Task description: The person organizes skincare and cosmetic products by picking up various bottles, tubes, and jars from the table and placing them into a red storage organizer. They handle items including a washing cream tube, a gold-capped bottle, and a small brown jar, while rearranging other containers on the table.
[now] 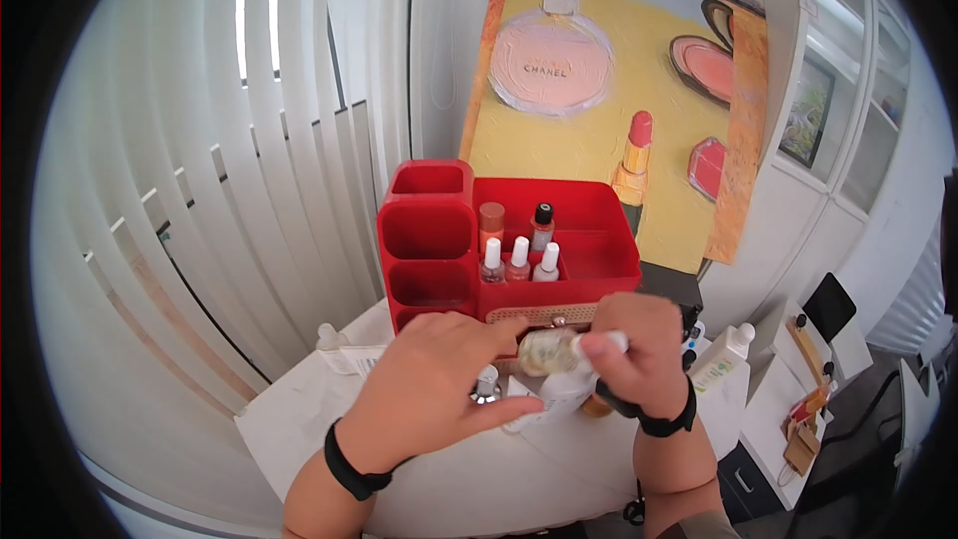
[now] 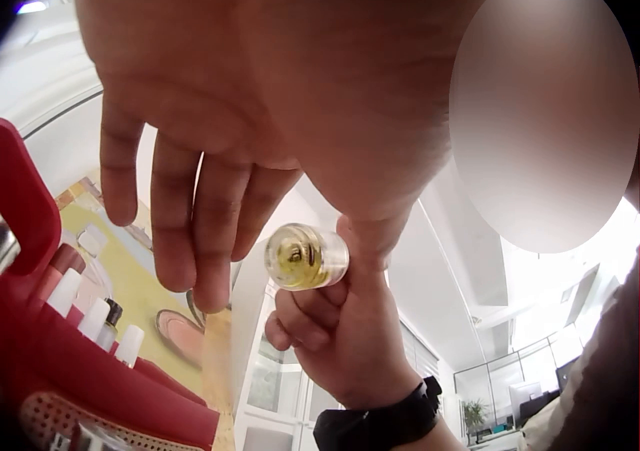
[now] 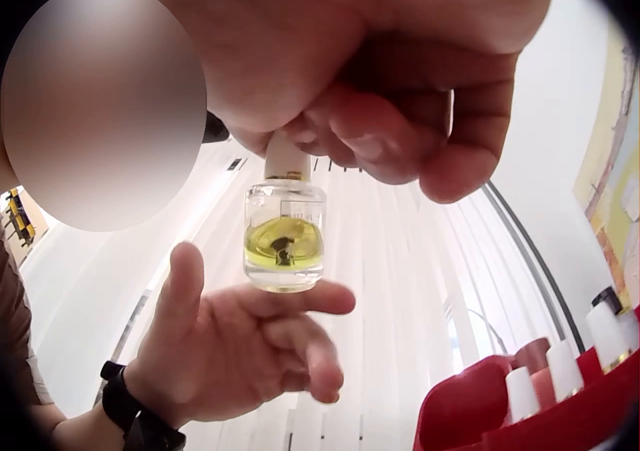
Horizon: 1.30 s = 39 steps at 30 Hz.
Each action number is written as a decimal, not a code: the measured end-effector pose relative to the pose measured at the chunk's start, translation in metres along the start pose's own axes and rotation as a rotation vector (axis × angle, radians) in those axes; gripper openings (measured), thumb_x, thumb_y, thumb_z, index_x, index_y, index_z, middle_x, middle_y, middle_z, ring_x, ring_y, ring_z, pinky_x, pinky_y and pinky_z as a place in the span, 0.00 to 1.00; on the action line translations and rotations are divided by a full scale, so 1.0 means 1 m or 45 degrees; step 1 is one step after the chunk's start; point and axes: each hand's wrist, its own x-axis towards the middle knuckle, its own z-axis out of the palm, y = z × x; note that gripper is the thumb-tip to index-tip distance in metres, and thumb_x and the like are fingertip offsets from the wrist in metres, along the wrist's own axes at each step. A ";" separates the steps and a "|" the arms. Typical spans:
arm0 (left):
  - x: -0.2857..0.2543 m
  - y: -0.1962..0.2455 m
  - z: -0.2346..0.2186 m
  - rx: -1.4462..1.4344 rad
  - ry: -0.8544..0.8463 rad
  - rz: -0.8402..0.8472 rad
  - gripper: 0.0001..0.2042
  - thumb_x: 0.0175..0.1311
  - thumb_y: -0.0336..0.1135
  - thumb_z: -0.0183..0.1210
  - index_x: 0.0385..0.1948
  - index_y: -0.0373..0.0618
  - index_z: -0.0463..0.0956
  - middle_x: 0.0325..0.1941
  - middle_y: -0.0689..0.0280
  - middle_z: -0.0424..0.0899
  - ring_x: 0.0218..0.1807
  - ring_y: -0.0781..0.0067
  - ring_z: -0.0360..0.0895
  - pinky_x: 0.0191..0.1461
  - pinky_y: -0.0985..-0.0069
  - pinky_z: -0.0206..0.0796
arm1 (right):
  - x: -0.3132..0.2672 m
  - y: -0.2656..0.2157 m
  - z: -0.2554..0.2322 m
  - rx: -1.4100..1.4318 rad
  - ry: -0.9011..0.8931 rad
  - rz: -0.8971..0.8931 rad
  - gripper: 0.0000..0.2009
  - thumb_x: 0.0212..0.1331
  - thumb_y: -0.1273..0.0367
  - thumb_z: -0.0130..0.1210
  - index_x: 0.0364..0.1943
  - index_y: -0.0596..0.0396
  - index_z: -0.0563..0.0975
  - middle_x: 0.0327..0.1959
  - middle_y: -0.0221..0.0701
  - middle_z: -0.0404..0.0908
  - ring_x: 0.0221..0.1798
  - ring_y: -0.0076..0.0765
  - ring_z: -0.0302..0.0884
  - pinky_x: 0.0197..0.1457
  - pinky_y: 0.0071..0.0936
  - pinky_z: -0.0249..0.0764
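My right hand (image 1: pixel 639 349) pinches the white cap of a small clear nail polish bottle (image 3: pixel 285 241) holding yellowish liquid. In the head view the bottle (image 1: pixel 549 351) lies tilted, its base toward my left hand (image 1: pixel 429 389). That hand is held out with fingers extended and thumb apart, close beside the bottle and gripping nothing. Just behind both hands stands a red organizer (image 1: pixel 609 281). Three white-capped nail polish bottles (image 1: pixel 518 262) stand in its front compartments, with a black-capped bottle (image 1: pixel 542 232) and a brown-capped bottle (image 1: pixel 492 222) behind them.
Below the hands, a white bottle (image 1: pixel 564 394) and a silver-topped container (image 1: pixel 486 386) stand on the white table (image 1: pixel 299 429). A white tube (image 1: pixel 349 359) lies to the left, a lotion bottle (image 1: pixel 723 356) to the right. A painting (image 1: pixel 569 155) rises behind the organizer.
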 end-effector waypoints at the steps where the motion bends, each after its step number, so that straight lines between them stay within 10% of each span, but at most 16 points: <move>1: -0.001 -0.003 0.001 -0.019 -0.007 -0.004 0.23 0.55 0.45 0.73 0.50 0.45 0.80 0.39 0.61 0.84 0.44 0.55 0.79 0.52 0.64 0.69 | -0.002 0.003 -0.007 0.009 0.078 0.070 0.15 0.58 0.66 0.66 0.20 0.57 0.74 0.17 0.33 0.71 0.19 0.41 0.68 0.23 0.33 0.62; 13: -0.011 -0.020 0.029 0.168 -0.377 0.169 0.12 0.64 0.36 0.64 0.49 0.48 0.80 0.51 0.64 0.83 0.58 0.60 0.76 0.67 0.63 0.63 | -0.026 -0.009 -0.054 -0.362 0.535 0.277 0.17 0.68 0.65 0.59 0.22 0.59 0.75 0.16 0.28 0.73 0.19 0.22 0.64 0.23 0.23 0.58; 22: -0.016 -0.042 0.056 0.293 -0.452 0.206 0.07 0.65 0.37 0.62 0.40 0.51 0.84 0.43 0.67 0.84 0.54 0.65 0.78 0.65 0.64 0.65 | -0.100 0.004 -0.044 -0.934 0.074 0.689 0.21 0.63 0.57 0.65 0.22 0.59 0.74 0.17 0.40 0.75 0.20 0.51 0.73 0.24 0.39 0.67; 39: -0.018 -0.035 0.055 0.485 -0.351 0.173 0.05 0.64 0.38 0.62 0.34 0.49 0.83 0.40 0.70 0.83 0.54 0.67 0.77 0.74 0.54 0.57 | -0.169 0.056 -0.029 -1.215 -0.255 0.954 0.25 0.66 0.49 0.59 0.21 0.56 0.77 0.19 0.41 0.79 0.25 0.54 0.80 0.28 0.46 0.74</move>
